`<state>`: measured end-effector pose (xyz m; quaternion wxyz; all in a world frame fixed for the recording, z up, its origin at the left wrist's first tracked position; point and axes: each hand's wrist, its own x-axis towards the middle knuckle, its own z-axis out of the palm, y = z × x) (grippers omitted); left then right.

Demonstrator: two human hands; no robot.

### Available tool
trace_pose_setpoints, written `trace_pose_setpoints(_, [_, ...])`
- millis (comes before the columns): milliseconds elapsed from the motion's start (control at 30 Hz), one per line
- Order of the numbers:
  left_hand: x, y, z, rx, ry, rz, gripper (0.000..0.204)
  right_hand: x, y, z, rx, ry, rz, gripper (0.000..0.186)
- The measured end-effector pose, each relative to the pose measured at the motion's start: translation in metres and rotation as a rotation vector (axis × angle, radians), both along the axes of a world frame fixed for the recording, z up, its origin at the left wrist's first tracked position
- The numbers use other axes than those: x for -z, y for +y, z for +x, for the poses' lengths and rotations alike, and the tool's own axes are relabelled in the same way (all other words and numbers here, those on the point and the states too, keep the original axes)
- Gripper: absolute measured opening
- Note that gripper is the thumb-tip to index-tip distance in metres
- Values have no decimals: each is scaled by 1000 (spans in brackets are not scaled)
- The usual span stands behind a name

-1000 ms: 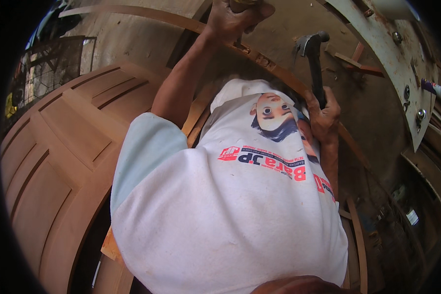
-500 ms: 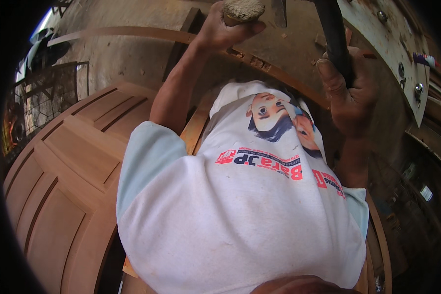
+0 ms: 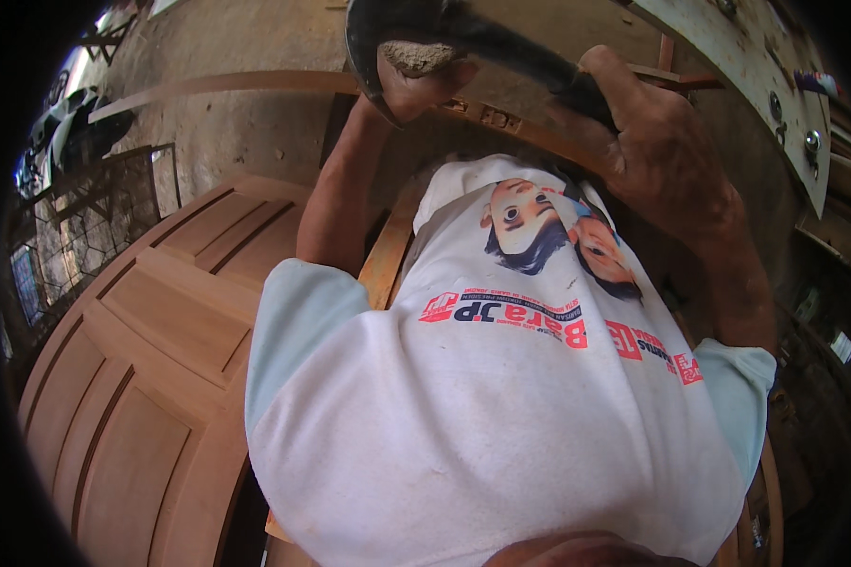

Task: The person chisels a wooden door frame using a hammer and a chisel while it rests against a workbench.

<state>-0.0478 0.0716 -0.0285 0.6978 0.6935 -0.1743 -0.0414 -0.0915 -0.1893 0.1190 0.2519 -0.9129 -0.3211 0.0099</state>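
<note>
Hammer (image 3: 515, 47) in right hand (image 3: 660, 134), fingers clamped on it; left hand (image 3: 414, 92) fingers clamped around rough-topped handle (image 3: 418, 59).

Lost the top of the hammer (image 3: 515, 45) at the upper edge and its handle's end inside the right hand (image 3: 667, 132). Could not see the tool (image 3: 418, 59) below its frayed butt, within the left hand (image 3: 425, 92), nor make out the dim clutter (image 3: 808, 307) at right.

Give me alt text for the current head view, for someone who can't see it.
A person's right hand holds a claw hammer, its head partly overlapping the rough-topped object in the left hand. A long wooden strip runs behind; a panelled wooden door is at left.
</note>
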Motion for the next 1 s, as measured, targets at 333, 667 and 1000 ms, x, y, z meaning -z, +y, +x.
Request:
trace_pose_setpoints(333, [1,12,-18,-19,-111,-41,23,-7,2,1,-96,6,-91,33])
trace_pose_setpoints(667, [53,23,-10,-195,-83,-167,26,-2,2,9,-133,64,53,35])
trace_pose_setpoints(1000, [11,11,-12,-90,-40,-271,49,-32,2,21,-116,-40,168,33])
